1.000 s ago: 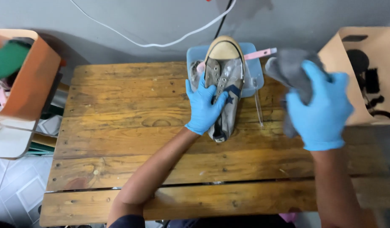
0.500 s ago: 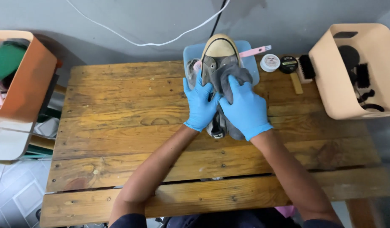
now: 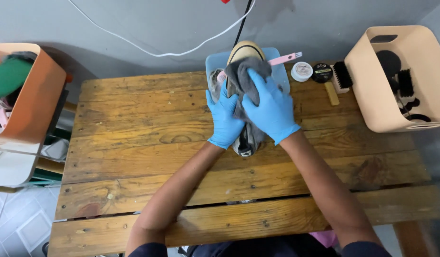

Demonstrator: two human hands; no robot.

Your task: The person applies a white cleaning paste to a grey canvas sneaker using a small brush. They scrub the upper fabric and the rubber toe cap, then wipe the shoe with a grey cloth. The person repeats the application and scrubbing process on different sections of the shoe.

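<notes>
A grey sneaker (image 3: 246, 141) with a tan toe cap lies lengthwise at the back middle of the wooden table (image 3: 143, 143), its toe over a light blue tray (image 3: 215, 61). My left hand (image 3: 224, 118), in a blue glove, grips the shoe's left side. My right hand (image 3: 270, 105), also gloved, presses a grey cloth (image 3: 244, 76) onto the shoe's upper. A pink-handled brush (image 3: 285, 58) rests on the tray beside the toe.
Two small round tins (image 3: 302, 71) and a wooden-handled brush (image 3: 339, 78) lie at the back right. A beige bin (image 3: 396, 81) holding dark brushes stands at the right edge. An orange bin (image 3: 31, 95) stands off the table's left side. A white cable runs along the wall.
My right hand brought the grey cloth from the right side onto the shoe and has slid it up toward the toe. My left hand kept hold of the shoe.
</notes>
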